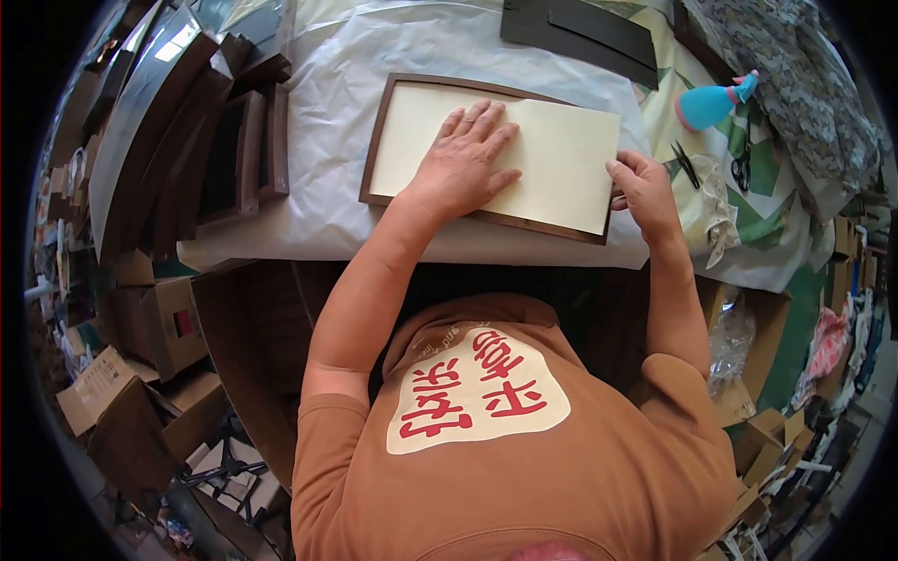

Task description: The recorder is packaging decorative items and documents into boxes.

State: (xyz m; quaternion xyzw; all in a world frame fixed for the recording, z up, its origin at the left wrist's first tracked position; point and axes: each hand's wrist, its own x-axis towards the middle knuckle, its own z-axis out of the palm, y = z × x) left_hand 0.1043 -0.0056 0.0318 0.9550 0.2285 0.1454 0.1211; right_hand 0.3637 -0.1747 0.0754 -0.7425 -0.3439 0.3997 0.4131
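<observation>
A cream board [561, 154] lies in a dark brown wooden picture frame [375, 150] on the covered table. Its right end sits over the frame's right side, while a strip of frame shows along the left and far edges. My left hand [470, 161] rests flat on the board, left of its middle, with fingers spread. At the right edge, my right hand [645, 192] pinches the board between thumb and curled fingers. Some of those fingers are hidden beneath the edge, so I cannot tell whether they also touch the frame.
Dark frames [245, 154] stand stacked at the left. Dark flat panels [580, 37] lie at the back. On the right are a blue spray bottle [708, 107], black snips [686, 165], scissors [742, 168] and a crumpled cloth [716, 201]. Cardboard boxes [159, 313] stand below the table.
</observation>
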